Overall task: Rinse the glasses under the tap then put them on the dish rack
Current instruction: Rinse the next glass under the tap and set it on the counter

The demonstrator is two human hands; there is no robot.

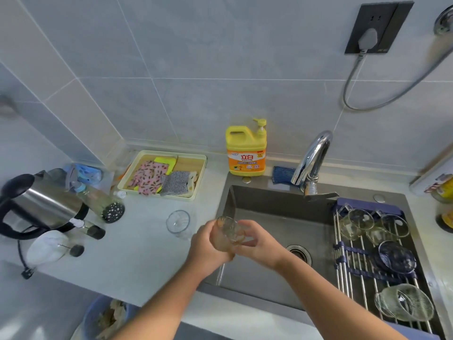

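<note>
Both your hands are on one amber-tinted glass (226, 233), held over the near-left corner of the sink (269, 212), just above its left edge. Your left hand (207, 246) wraps the body from the left with the fingers curled round it. Your right hand (259, 241) grips the lower end from the right, thumb and fingers curled on it. The glass is tilted, mouth pointing far-left, base toward you. It sits left of the tap (311, 163) and well apart from the spout, not under it. I can't tell from this view whether water is running. A second, clear glass (178, 223) stands upright on the counter (147, 253) just left of the sink, near your left hand but not touching it. The dish rack (348, 266) spans the right side of the sink. At its far end lie two clear cups (360, 219) on their sides, mid-rack there's a dark blue glass bowl (397, 256), and at the near end a ribbed clear glass (404, 305) on its side. A yellow detergent bottle (246, 153) stands at the far-left corner of the sink against the wall, with a blue cloth (282, 174) between it and the tap base. On the left counter, a pale tray (198, 177) holds patterned cloths. Far left is a steel kettle (41, 204), with bottles lying beside it.
</note>
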